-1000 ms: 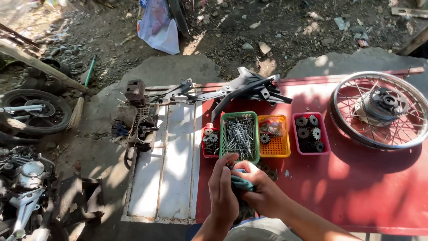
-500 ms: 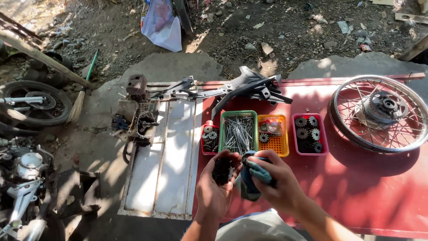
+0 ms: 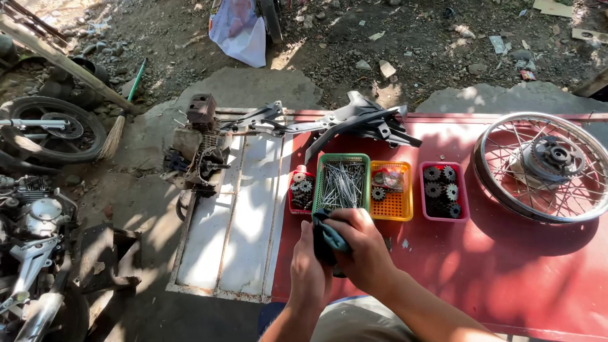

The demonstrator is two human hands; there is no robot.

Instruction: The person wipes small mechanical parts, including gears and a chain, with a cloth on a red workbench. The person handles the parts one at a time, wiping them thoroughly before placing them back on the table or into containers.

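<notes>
Both hands, left hand [image 3: 308, 273] and right hand [image 3: 361, 250], fingers closed on dark cloth [image 3: 327, 239] wrapping a small part, above red worktop [image 3: 506, 272], near green basket [image 3: 342, 185].

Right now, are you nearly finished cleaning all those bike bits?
Sorted already: spokes lie in the green basket, gears sit in the pink tray, the red tray and the orange basket. In hand: the right hand presses a dark cloth against a small part that the left hand holds; the part is hidden. Left, probably: the spoked wheel and the engine lie untouched.

Head camera looks steeply down, close over red table [image 3: 506, 272].
</notes>
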